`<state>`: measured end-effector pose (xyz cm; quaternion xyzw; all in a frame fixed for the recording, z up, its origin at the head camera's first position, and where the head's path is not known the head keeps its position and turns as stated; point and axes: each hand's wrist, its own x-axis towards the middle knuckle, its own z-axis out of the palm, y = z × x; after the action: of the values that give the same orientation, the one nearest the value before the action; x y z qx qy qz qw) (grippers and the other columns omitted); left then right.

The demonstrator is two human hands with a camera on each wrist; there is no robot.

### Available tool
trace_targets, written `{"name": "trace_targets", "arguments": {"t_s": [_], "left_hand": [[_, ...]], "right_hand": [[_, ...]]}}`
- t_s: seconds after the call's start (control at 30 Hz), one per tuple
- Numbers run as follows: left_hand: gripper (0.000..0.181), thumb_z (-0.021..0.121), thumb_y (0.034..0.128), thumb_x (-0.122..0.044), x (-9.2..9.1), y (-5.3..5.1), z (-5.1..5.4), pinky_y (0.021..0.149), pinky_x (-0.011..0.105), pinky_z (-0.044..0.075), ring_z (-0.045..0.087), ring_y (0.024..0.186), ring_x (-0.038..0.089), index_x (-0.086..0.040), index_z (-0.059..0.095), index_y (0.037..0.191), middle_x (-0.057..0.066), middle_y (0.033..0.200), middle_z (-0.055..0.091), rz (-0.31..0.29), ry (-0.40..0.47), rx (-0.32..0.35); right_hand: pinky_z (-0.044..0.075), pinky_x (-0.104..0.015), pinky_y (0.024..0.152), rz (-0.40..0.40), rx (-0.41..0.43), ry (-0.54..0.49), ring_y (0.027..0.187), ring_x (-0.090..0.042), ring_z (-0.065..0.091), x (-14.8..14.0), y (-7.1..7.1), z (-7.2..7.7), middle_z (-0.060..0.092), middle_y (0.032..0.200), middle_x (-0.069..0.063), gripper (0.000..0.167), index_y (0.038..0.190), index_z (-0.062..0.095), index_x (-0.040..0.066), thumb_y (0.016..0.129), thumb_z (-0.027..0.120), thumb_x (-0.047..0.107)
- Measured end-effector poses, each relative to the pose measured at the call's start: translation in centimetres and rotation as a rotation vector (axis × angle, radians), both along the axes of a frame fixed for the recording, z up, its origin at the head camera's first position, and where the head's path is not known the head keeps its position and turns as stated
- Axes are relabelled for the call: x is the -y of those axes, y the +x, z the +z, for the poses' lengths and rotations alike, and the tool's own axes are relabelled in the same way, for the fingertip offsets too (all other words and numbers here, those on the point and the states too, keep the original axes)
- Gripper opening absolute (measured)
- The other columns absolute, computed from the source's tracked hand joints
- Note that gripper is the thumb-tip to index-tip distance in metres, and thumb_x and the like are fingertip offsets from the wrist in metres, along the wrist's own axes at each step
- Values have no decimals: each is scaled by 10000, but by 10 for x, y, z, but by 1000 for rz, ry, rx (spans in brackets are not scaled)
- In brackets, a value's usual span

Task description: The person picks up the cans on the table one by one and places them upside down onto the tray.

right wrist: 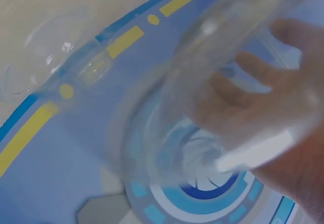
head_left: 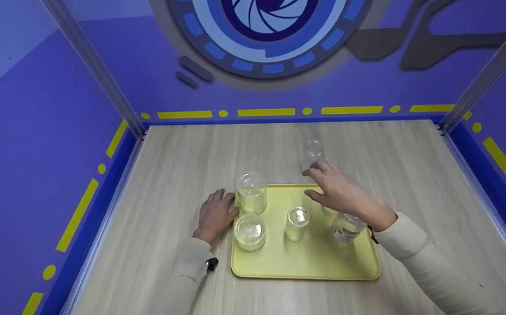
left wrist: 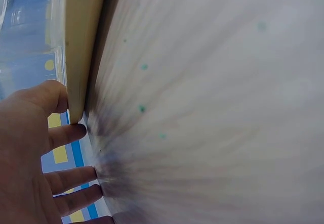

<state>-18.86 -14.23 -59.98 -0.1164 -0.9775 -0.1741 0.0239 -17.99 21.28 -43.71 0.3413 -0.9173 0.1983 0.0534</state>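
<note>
A yellow tray point(head_left: 305, 267) on the table carries several clear containers. My left hand point(head_left: 217, 214) is at its left edge; in the left wrist view the thumb and index finger touch the tray's side and the other straight fingers reach the tabletop. Over the tray's far right part is my right hand point(head_left: 338, 190), fingers spread and thumb apart. Just beyond its fingertips a clear jar point(head_left: 314, 148) stands on the table behind the tray. Under the right wrist stands a labelled clear jar point(head_left: 347, 229), and another clear container point(head_left: 329, 211) is mostly hidden by that hand.
Along the tray's left side stand a tall clear jar point(head_left: 253, 194) and a wide, low one point(head_left: 249, 232). A small clear jar point(head_left: 297, 224) is near the tray's middle. Blue printed walls point(head_left: 270, 96) enclose the table point(head_left: 169, 162) at the back and sides.
</note>
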Motion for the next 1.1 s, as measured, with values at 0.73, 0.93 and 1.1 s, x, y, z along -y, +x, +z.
{"name": "trace_targets", "arguments": {"t_s": [0.73,0.93,1.1], "left_hand": [[441,683,987,-349,0,0,0,978,610,523,564,1291,456,-100,686,1351,263,1447,561,-4,-3,-40],[453,675,986,-360,0,0,-2,988,616,516,556,1304,458,-107,680,1361,266,1458,552,-5,-1,-30],[477,656,985,-367,1,-1,-4,1006,617,503,538,1325,449,-103,671,1382,262,1474,540,-1,0,-7]], "right_hand": [[508,-580,971,1,8,-30,1124,-449,582,-6,-16,-4,596,1220,-242,376,1257,642,-72,942,784,74],[506,-578,967,-1,1,-31,1122,-445,583,-6,-12,-1,603,1209,-238,379,1255,645,-67,938,789,85],[497,-584,976,7,-6,-39,1130,-452,577,-5,-8,3,596,1204,-241,391,1254,644,-74,931,796,84]]}}
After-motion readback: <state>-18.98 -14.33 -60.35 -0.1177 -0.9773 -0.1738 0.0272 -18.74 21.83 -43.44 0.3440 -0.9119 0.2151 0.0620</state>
